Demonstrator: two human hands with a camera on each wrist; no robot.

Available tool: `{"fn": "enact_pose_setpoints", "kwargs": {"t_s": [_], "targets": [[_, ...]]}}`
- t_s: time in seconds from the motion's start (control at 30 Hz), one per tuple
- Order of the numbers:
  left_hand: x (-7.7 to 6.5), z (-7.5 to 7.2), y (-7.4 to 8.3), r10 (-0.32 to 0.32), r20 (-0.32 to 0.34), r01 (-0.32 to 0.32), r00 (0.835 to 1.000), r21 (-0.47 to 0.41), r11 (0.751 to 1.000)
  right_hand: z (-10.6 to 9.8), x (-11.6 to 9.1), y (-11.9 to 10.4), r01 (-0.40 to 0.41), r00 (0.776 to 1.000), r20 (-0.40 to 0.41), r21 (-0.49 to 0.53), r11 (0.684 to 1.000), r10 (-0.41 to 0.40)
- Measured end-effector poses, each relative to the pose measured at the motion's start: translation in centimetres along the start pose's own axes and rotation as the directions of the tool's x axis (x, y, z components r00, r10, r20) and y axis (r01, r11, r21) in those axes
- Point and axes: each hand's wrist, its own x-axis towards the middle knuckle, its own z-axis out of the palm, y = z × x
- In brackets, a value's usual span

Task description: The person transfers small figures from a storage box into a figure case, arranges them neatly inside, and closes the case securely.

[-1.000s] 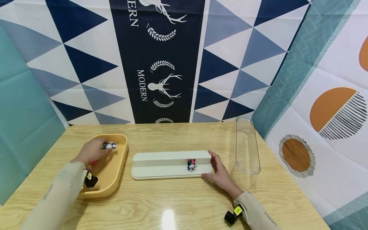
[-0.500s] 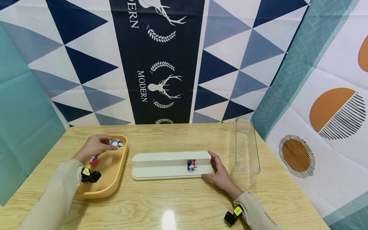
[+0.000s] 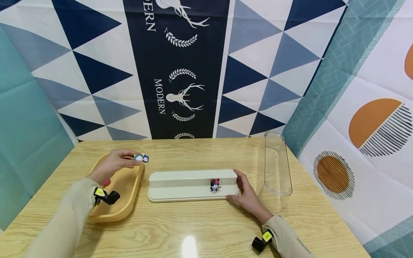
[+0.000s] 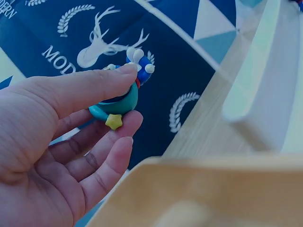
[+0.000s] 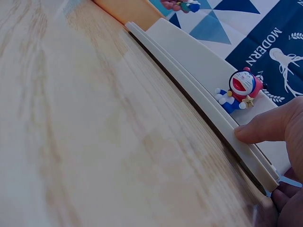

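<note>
My left hand [image 3: 113,165] pinches a small blue and teal figurine [image 3: 142,158] between thumb and fingers, above the far right rim of the yellow tray [image 3: 139,179]. A yellow star shows on that figurine [image 4: 120,101] in the left wrist view. My right hand [image 3: 247,195] grips the right end of a cream stepped display base [image 3: 180,193], its thumb [image 5: 260,127] on the front edge. On the base's lower step, near that hand, stands a second figurine [image 3: 214,185] with a pink hood, an open red mouth and a small star.
Something pink [image 3: 106,182] lies in the yellow tray, partly hidden by my left arm. A clear plastic cover [image 3: 278,163] stands at the right of the wooden table [image 3: 167,229]. Patterned cloth [image 3: 184,71] hangs behind the table's far edge.
The left hand has lifted the blue and teal figurine from inside the tray, moving it right and up to the rim. The right hand and the base have stayed in place.
</note>
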Motion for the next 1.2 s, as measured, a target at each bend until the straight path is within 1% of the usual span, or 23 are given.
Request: {"fn": "enact_pose_setpoints", "kwargs": {"t_s": [0.1,0.2,0.3,0.5,0.57,0.63,0.83,1.1,1.2], "targets": [[0.1,0.9,0.3,0.004,0.006,-0.003,1.0,-0.024,1.0,0.0,0.0,-0.1,-0.008,1.0,0.002,0.013,1.0,0.008],[0.3,1.8,0.8,0.035,0.008,-0.034,0.999,-0.056,0.998,0.0,0.0,-0.1,-0.012,1.0,0.004,0.018,1.0,0.012],[0.4,2.8,1.3,0.053,0.013,-0.052,0.998,-0.097,0.994,0.0,0.1,-0.1,-0.015,1.0,0.004,0.021,1.0,0.015],[0.6,4.5,2.2,0.064,0.049,-0.056,0.997,-0.154,0.986,0.0,0.1,0.0,-0.016,1.0,0.004,0.024,1.0,0.016],[0.6,5.0,2.3,0.08,0.067,-0.068,0.995,-0.166,0.984,0.0,0.1,0.0,-0.017,1.0,0.004,0.023,1.0,0.017],[0.7,5.6,2.4,0.096,0.082,-0.081,0.992,-0.17,0.982,0.0,0.1,0.0,-0.023,1.0,0.005,0.024,0.999,0.023],[0.9,7.4,3.1,0.135,0.116,-0.119,0.984,-0.133,0.984,0.0,0.2,0.0,-0.025,1.0,0.005,0.029,0.999,0.025],[0.9,10.0,3.6,0.219,0.161,-0.196,0.962,-0.149,0.969,-0.1,0.1,-0.1,-0.02,1.0,0.012,0.035,0.999,0.02],[0.8,11.1,3.6,0.228,0.175,-0.207,0.958,-0.13,0.97,0.0,0.1,0.0,-0.016,1.0,0.008,0.026,1.0,0.016]]}}
